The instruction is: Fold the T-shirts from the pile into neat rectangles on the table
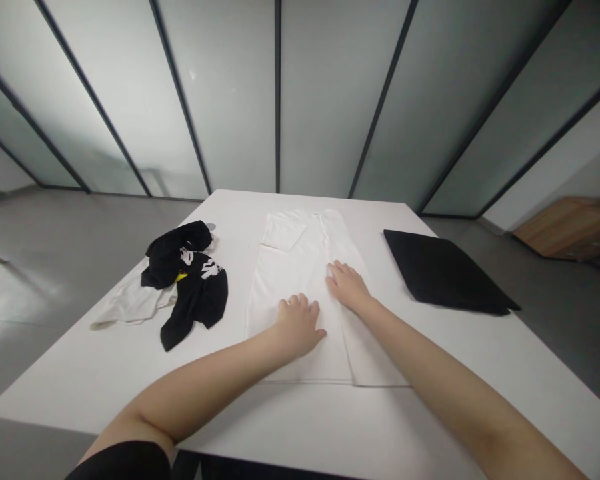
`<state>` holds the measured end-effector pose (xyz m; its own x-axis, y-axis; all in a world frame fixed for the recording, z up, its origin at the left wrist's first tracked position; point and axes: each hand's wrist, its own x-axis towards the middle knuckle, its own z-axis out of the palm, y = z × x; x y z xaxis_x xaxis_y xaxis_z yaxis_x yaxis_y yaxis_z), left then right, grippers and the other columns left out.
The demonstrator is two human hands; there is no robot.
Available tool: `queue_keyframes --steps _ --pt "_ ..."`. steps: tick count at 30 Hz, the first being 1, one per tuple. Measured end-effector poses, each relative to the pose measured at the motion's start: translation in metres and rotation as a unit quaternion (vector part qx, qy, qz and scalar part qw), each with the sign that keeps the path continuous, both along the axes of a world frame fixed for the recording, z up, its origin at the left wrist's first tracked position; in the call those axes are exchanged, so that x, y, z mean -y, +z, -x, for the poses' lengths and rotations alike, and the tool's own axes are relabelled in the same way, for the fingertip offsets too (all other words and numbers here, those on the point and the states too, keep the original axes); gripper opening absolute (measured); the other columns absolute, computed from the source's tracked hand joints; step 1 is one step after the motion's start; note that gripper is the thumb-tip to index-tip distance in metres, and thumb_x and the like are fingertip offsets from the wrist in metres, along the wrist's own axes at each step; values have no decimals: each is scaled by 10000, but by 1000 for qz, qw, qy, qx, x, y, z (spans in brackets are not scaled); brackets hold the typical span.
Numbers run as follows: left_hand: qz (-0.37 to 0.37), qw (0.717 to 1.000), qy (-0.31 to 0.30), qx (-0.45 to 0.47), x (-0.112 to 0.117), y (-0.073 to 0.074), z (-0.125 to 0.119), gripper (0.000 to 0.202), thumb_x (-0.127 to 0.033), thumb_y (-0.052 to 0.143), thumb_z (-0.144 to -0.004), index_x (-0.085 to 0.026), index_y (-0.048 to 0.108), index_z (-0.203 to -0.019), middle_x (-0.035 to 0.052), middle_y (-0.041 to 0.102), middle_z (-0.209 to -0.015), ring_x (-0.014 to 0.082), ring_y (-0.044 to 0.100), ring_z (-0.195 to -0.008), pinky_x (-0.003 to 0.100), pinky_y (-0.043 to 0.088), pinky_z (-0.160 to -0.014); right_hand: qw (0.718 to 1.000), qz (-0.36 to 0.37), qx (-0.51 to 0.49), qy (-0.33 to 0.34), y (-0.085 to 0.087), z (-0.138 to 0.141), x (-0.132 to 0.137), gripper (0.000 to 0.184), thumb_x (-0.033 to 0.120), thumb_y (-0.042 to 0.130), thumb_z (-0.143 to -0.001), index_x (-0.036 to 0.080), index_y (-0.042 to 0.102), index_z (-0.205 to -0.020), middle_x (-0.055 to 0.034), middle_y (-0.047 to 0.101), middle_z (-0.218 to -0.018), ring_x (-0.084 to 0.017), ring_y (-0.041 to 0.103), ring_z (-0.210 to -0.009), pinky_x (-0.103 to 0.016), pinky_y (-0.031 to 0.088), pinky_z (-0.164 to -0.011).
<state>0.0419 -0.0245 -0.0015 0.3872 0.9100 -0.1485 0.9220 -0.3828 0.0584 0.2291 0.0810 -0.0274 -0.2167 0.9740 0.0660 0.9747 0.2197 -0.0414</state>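
Note:
A white T-shirt (280,273) lies spread on the table in front of me, its collar end toward the far side and its hem toward me. One short sleeve lies across the shirt at the upper left. A long crease or fabric edge runs down the right part. My left hand (300,325) rests on the lower middle of the shirt, fingers spread and palm down. Farther up and to the right, my right hand (349,285) lies on the cloth beside that long line, its fingers stretched forward. Neither hand visibly grips the fabric.
Crumpled black and white clothes (195,273) with a white print sit at the left of the white table (480,373). A flat black folding board or sheet (445,273) lies at the right edge. Frosted glass panels (330,100) stand behind; a wooden cabinet (570,227) is at far right.

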Motion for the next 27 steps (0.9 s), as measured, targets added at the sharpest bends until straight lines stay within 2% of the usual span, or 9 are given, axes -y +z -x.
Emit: queue_keyframes --steps 2,4,7,9,11,13,20,24,27 --pt "-22 999 -20 16 -10 7 4 581 -662 507 -1024 -234 695 -1369 215 693 -1340 404 639 -1246 540 493 -1011 999 29 4 -22 -7 3 27 601 388 396 -1107 145 445 -1654 -187 372 -1745 -395 380 -1565 -514 317 -1238" --pt "-48 998 -17 38 -28 11 13 543 -606 436 -1071 -204 698 -1327 196 723 -1248 373 660 -1213 508 494 -1016 997 50 1 -50 -15 7 56 670 469 393 -1106 158 374 -1699 -201 302 -1774 -451 316 -1597 -599 275 -1254" --pt "-96 993 14 71 -61 7 38 526 -518 437 -1094 -187 594 -1472 190 664 -1429 356 597 -1351 496 455 -1108 997 53 -6 -50 -27 8 93 755 566 357 -1101 154 301 -1731 -211 216 -1799 -483 224 -1631 -671 196 -1274" --pt "-113 990 52 71 -80 -2 58 554 -483 434 -1101 -177 517 -1556 197 535 -1614 369 451 -1519 523 375 -1202 998 49 -9 -40 -31 3 106 795 591 324 -1097 127 262 -1740 -204 182 -1807 -463 183 -1649 -660 162 -1297" --pt "-99 990 86 53 -92 -10 76 562 -471 415 -1108 -177 493 -1581 198 460 -1682 382 392 -1563 558 352 -1217 998 49 -9 -34 -30 -8 106 825 602 318 -1089 102 244 -1741 -195 168 -1810 -438 169 -1659 -632 154 -1316" --pt "-91 990 97 40 -99 -15 87 559 -487 406 -1110 -201 500 -1581 182 443 -1701 382 421 -1543 564 375 -1195 998 56 -5 -22 -24 -24 95 836 604 337 -1078 100 249 -1739 -182 171 -1811 -417 166 -1665 -613 158 -1326" --pt "-127 986 99 51 -104 -17 98 479 -473 372 -1121 -252 607 -1475 125 572 -1597 355 543 -1398 528 444 -1104 995 89 -7 41 -4 -68 42 778 538 400 -1063 169 286 -1739 -117 202 -1812 -339 153 -1678 -537 150 -1352" --pt "-131 984 108 53 -105 -15 98 450 -472 392 -1115 -251 648 -1412 139 640 -1485 343 573 -1332 492 462 -1063 993 113 -21 21 3 -70 47 791 535 470 -1043 161 319 -1723 -136 207 -1812 -376 177 -1670 -562 185 -1337" --pt "-109 987 103 48 -103 -7 91 457 -488 384 -1111 -228 704 -1307 144 699 -1361 343 609 -1273 477 486 -1030 991 135 -20 6 18 -67 66 704 496 537 -1020 134 480 -1622 -197 389 -1735 -393 395 -1581 -502 336 -1266"
